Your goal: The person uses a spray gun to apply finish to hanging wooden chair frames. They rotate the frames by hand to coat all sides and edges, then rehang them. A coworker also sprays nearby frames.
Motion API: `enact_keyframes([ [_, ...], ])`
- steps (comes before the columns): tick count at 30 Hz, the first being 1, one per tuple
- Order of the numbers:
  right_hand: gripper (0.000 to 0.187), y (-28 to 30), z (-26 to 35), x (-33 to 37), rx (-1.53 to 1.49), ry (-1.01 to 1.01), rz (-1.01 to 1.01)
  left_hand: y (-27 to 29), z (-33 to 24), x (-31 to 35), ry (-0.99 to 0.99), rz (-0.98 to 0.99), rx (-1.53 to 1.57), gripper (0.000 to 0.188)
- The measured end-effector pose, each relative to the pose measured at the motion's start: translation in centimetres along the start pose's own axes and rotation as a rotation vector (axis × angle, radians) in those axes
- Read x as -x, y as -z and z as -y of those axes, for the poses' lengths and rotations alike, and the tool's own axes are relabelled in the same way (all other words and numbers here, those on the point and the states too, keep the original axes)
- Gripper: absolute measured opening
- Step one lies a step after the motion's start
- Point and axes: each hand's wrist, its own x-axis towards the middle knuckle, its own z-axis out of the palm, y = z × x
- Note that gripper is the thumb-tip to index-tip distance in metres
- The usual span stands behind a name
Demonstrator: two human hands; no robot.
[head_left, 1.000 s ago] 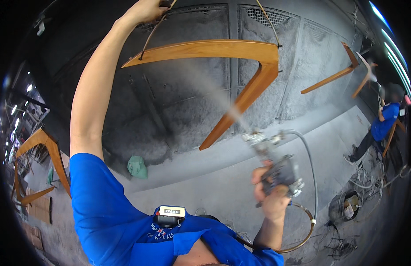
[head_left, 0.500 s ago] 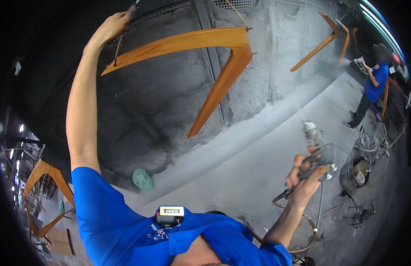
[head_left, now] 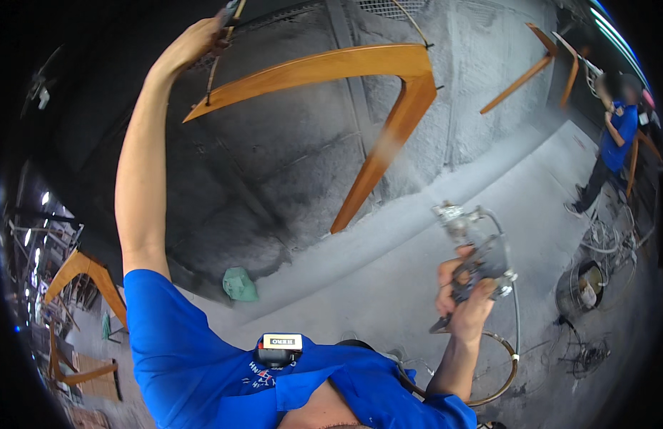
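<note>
My left hand [head_left: 195, 44] is raised at the upper left, its fingers closed at the top of a thin hanging cord [head_left: 212, 75]; what exactly they grip is dark and hard to make out. An angled brown wooden frame piece [head_left: 324, 64] hangs from this cord and another at its right corner. In my right hand [head_left: 469, 304] is a metal spray gun [head_left: 482, 264], its nozzle end turned toward the piece's lower leg. A pale mist stretches from the gun to that leg, with a gap between gun and wood. A hose [head_left: 518, 322] runs from the gun.
Farther right, a person in blue [head_left: 619, 136] stands by similar hanging wooden pieces [head_left: 517, 84]. Below them are a bucket [head_left: 580, 286] and tangled hoses [head_left: 603, 236]. A green crumpled lump [head_left: 239, 284] lies by the dark wall. More wooden frames [head_left: 81, 275] stand at left.
My right hand has swung the spray gun left and its nozzle toward the wood; mist now reaches the leg. The hanging piece sits farther right in view. The other person's arm has risen.
</note>
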Motion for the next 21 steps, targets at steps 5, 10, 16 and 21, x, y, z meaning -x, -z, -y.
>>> enact_keyframes([
  [5, 0.076, 5.4, 2.0, 0.4, 0.062, 0.125, -0.337, -0.5, -0.6, 0.6, 0.037, -0.060, 0.062, 0.085],
  [10, 0.074, 8.5, 3.5, 0.6, 0.065, 0.199, -0.455, -1.4, -0.2, 0.8, 0.101, -0.059, 0.177, 0.075],
  [16, 0.081, 7.5, 3.7, 3.3, 0.135, 0.144, -0.158, -2.3, 1.5, 1.1, 0.114, -0.125, 0.173, 0.070],
  [21, 0.081, 8.3, 3.2, 3.7, 0.106, 0.109, -0.068, -3.0, 1.9, 1.4, 0.124, -0.149, 0.168, 0.073],
])
